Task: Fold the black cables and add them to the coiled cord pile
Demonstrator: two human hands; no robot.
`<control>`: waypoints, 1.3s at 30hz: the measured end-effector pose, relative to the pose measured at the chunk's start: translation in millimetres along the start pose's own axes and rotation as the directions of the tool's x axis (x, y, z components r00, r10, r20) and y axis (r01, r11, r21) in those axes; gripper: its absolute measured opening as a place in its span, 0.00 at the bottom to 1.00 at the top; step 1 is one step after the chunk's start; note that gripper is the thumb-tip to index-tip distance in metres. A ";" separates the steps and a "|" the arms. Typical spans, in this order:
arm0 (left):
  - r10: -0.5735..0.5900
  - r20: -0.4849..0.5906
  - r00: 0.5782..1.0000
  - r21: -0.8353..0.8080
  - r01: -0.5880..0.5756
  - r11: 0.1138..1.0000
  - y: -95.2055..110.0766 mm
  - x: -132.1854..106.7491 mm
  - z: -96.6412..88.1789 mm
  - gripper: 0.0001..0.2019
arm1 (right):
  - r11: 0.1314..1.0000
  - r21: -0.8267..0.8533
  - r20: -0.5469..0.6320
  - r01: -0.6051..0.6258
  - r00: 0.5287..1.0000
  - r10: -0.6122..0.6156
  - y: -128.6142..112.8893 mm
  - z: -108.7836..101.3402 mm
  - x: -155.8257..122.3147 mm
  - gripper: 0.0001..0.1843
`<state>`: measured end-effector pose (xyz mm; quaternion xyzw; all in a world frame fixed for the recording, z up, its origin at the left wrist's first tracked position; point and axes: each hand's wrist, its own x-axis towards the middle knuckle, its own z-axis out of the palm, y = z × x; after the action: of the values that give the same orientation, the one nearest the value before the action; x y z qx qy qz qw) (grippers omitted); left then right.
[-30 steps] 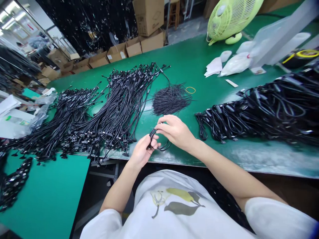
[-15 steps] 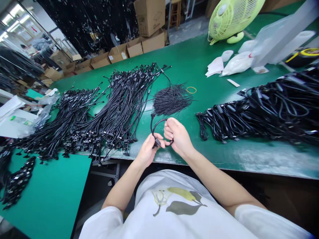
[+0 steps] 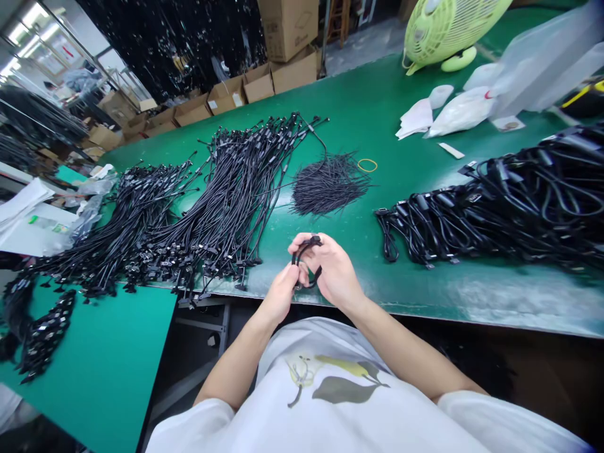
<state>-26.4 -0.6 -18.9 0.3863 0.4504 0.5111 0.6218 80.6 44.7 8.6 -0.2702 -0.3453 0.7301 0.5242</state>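
- Hands: the left hand (image 3: pixel 281 293) and right hand (image 3: pixel 336 272) are curled and close together, their fingers closed around a black cable (image 3: pixel 306 245). Fingers hide the exact pinch points.
- Item position: the cable forms a small loop between the hands, above the near edge of the green tabletop (image 3: pixel 358 107). Its thicker molded connector (image 3: pixel 314 240) sits at the top of the loop.
- Handling (judged): light and flexible, with a smooth jacket. The rigid connector body offers the firmest hold; the thin lead will bend and may slip.
- Surface: a long cable bundle (image 3: pixel 221 214) lies left of the hands, and a heaped cable bundle (image 3: pixel 519 207) lies right. A pile of thin black wires (image 3: pixel 329 185) lies beyond the hands, with a yellow rubber band (image 3: pixel 367 165) just beside it.
- Far right of tabletop: white plastic bags (image 3: pixel 462 112) and a yellow-green fan (image 3: pixel 448 28).
- Room: cardboard boxes (image 3: pixel 287 28) stand beyond the far edge.
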 end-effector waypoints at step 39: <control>-0.521 0.444 0.729 -0.276 0.664 0.695 -2.3 3.0 11.3 0.17 | 0.954 -0.008 0.203 -0.301 0.933 0.296 -11.3 -42.0 14.8 0.14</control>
<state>-14.7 1.6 -18.3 0.1556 0.3208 0.2900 0.8881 114.4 70.5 -8.9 -0.2381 -0.3429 0.8288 0.3727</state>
